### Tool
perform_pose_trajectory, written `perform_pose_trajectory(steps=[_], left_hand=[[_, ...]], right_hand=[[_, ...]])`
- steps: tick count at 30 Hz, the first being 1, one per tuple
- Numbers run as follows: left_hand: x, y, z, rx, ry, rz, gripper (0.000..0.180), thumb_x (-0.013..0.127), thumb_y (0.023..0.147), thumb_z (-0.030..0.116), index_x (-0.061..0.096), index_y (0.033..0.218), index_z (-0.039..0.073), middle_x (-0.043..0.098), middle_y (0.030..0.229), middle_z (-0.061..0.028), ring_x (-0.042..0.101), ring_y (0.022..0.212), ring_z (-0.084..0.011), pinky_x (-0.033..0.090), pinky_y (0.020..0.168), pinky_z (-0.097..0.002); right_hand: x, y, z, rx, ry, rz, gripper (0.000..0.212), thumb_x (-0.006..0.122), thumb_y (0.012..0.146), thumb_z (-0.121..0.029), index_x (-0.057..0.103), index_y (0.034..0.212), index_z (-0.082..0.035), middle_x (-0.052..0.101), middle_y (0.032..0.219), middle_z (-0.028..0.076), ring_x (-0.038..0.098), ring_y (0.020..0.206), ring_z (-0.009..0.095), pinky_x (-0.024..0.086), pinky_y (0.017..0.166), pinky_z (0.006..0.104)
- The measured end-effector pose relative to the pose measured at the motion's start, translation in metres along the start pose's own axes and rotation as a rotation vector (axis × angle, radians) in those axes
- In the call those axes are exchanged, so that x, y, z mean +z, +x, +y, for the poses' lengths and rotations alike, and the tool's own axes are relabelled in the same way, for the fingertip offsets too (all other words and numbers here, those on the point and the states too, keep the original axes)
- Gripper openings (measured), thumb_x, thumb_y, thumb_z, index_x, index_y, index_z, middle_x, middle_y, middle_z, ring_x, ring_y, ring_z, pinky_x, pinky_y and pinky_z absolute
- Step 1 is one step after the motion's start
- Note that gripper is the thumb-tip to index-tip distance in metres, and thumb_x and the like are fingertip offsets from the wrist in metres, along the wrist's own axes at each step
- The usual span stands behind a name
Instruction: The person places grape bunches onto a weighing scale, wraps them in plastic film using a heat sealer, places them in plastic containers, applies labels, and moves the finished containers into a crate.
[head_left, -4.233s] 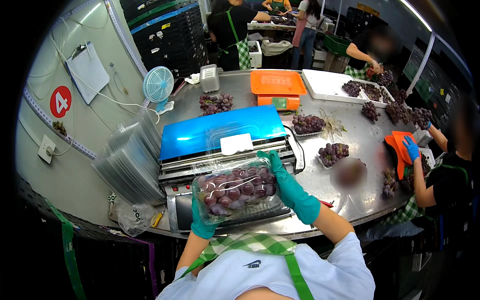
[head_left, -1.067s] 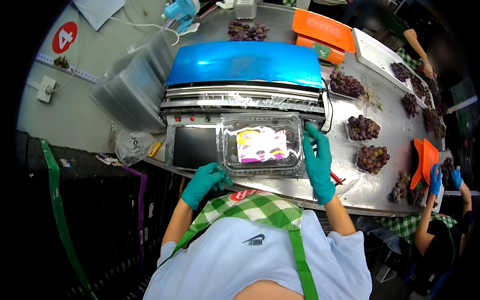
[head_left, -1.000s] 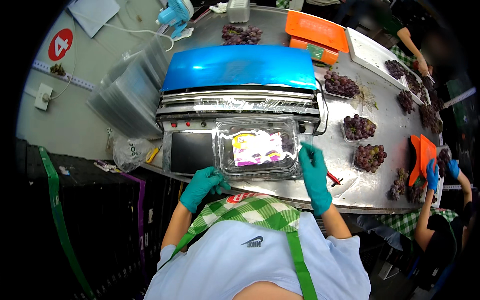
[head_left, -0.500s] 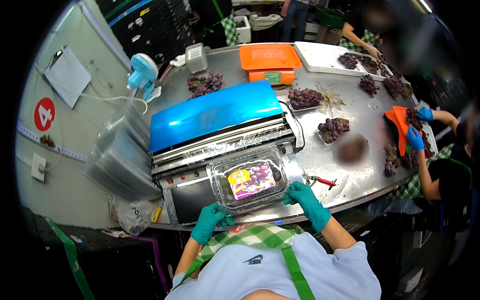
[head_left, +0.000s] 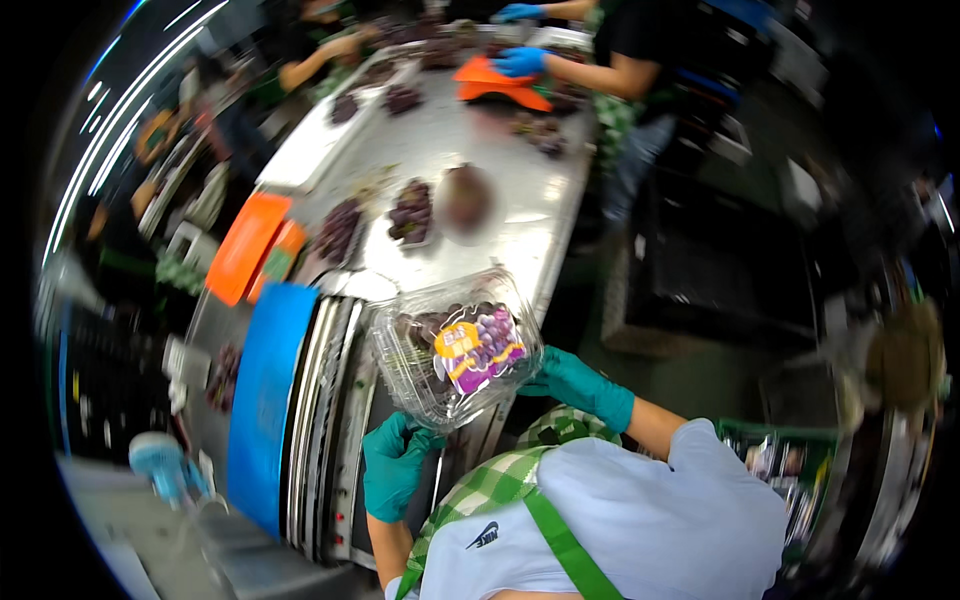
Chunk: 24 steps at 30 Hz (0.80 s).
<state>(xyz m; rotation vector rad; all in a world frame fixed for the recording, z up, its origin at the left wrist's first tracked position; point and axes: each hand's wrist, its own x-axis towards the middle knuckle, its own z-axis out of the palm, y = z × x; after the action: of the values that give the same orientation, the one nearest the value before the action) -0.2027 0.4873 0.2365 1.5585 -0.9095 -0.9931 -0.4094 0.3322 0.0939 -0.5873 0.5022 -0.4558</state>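
I hold a clear plastic clamshell box (head_left: 398,350) of dark grapes in front of me. A purple and yellow label (head_left: 484,352) with a grape picture lies across its lid. My left hand (head_left: 396,464), in a green glove, is closed on the box's near left corner. Its right edge is gripped by my right hand (head_left: 578,384), gloved likewise, with some fingertips hidden by the box. Beneath and to the left of the box stands a wrapping machine with a blue cover (head_left: 268,405).
An orange scale (head_left: 250,245) stands beyond the machine. Grape packs (head_left: 410,212) sit farther up the metal table (head_left: 525,225). A co-worker's blue-gloved hand (head_left: 520,62) is over an orange sheet (head_left: 500,85). Black crates (head_left: 720,270) stand right; a blue fan (head_left: 160,458) is at left.
My view has swung to the right, so the table and machine appear turned. The box, which was at the machine's front, is now lifted and tilted between both hands.
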Motion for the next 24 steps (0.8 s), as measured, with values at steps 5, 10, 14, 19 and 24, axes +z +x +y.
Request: perform_pose_trajectory(steps=[5,10,14,19,24], left_hand=[[0.068,0.039,-0.002,-0.011,-0.131,-0.346,0.010,0.048,0.071,-0.010,0.053,0.079,-0.007,0.059,0.071,-0.0092,0.058,0.066,-0.0124,0.046,0.060,-0.0237],[0.139,0.067,-0.003,0.250,0.146,-0.655,0.004,0.053,0.076,0.001,0.056,0.078,0.000,0.060,0.072,-0.0098,0.058,0.064,-0.0153,0.045,0.059,-0.0264],[0.175,0.097,0.001,0.207,0.059,-0.769,0.007,0.053,0.079,-0.001,0.054,0.086,-0.001,0.061,0.077,-0.0068,0.056,0.072,-0.0095,0.045,0.065,-0.0224],[0.247,0.138,0.009,0.016,0.099,-0.884,0.016,0.051,0.084,0.010,0.052,0.096,-0.002,0.059,0.082,-0.0066,0.054,0.077,-0.0098,0.044,0.070,-0.0237],[0.295,0.177,0.018,-0.008,0.134,-0.881,0.025,0.046,0.087,0.017,0.050,0.103,-0.001,0.058,0.088,-0.0089,0.055,0.080,-0.0133,0.044,0.071,-0.0242]], right_hand=[[-0.006,-0.059,-0.022,-0.301,0.392,0.167,0.068,0.038,0.076,-0.061,0.037,0.122,-0.010,0.044,0.119,0.007,0.043,0.110,0.023,0.036,0.091,0.0455],[-0.024,-0.077,-0.048,-0.654,0.637,0.129,0.072,0.036,0.077,-0.061,0.029,0.128,-0.012,0.035,0.128,0.008,0.037,0.115,0.025,0.031,0.095,0.0439],[-0.045,-0.097,-0.085,-0.651,0.581,0.099,0.071,0.040,0.078,-0.058,0.027,0.129,-0.011,0.035,0.128,0.010,0.036,0.115,0.026,0.031,0.095,0.0446],[-0.109,-0.098,-0.130,-0.778,0.502,0.292,0.068,0.040,0.080,-0.054,0.027,0.129,-0.010,0.036,0.126,0.011,0.038,0.114,0.026,0.032,0.094,0.0441],[-0.208,-0.117,-0.187,-0.805,0.482,0.391,0.069,0.041,0.077,-0.058,0.031,0.127,-0.010,0.040,0.122,0.012,0.043,0.109,0.026,0.042,0.085,0.0445]])
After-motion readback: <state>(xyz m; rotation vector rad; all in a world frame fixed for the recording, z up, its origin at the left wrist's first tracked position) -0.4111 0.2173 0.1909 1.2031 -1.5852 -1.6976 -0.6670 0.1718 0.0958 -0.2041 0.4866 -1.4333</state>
